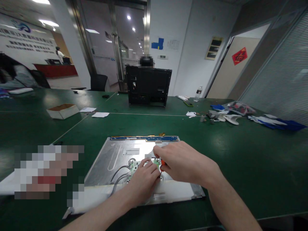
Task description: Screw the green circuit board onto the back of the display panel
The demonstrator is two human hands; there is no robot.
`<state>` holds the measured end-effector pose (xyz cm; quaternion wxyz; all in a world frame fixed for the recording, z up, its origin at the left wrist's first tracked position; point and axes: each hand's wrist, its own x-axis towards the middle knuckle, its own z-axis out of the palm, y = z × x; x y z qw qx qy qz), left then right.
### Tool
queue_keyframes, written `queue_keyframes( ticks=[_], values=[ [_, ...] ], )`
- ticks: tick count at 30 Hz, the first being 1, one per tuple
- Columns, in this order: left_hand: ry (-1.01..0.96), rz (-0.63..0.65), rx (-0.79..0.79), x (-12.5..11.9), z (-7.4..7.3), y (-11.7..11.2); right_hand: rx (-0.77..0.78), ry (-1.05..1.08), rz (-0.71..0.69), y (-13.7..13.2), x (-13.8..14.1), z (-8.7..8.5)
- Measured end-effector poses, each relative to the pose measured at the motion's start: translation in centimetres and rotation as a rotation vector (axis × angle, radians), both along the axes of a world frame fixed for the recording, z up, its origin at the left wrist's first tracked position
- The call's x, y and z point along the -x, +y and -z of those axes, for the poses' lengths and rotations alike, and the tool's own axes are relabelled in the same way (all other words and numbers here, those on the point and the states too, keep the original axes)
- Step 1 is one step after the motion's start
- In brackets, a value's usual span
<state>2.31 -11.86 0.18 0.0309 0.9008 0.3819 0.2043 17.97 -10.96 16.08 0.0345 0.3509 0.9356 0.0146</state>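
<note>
A flat silver display panel (103,166) lies on the green table, with a blue circuit strip (144,138) along its far edge. On its middle sits a small green circuit board (133,167) with dark cables (117,175) running off to the left. My left hand (144,178) rests on this board, fingers laid over it and partly covering it. Closed around the orange handle of a screwdriver (163,164), my right hand (176,160) is just above the board, beside the left fingertips. The screwdriver's tip is hidden behind the left hand.
A black monitor housing (149,85) stands upright beyond the panel, with a person behind it. An open cardboard box (63,111) and white papers (100,115) lie to the left. Loose parts (218,115), plastic bags (239,107) and a bottle (198,93) are at the back right.
</note>
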Motion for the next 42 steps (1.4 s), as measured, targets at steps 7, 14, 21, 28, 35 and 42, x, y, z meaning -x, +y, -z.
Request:
queue_keyframes(
  ticks=[7,14,21,28,35,42],
  values=[
    [-0.007,0.0,0.004,0.06,0.05,-0.01,0.01,-0.003,0.023,-0.09,-0.05,-0.19],
    [-0.018,-0.004,0.002,0.05,-0.46,-0.3,-0.034,-0.033,0.094,0.06,0.02,-0.04],
    [0.0,0.003,0.019,0.06,-0.37,-0.11,-0.004,-0.007,-0.029,0.01,-0.08,0.02],
    [-0.037,0.01,-0.006,0.04,0.05,-0.03,-0.004,-0.015,0.082,-0.1,0.38,0.0],
    [-0.032,0.015,0.014,0.09,-0.1,-0.07,-0.024,-0.014,0.034,0.27,0.27,-0.03],
    [-0.022,0.012,0.036,0.06,0.15,-0.02,-0.003,0.015,-0.023,0.29,-0.06,0.27]
  ],
)
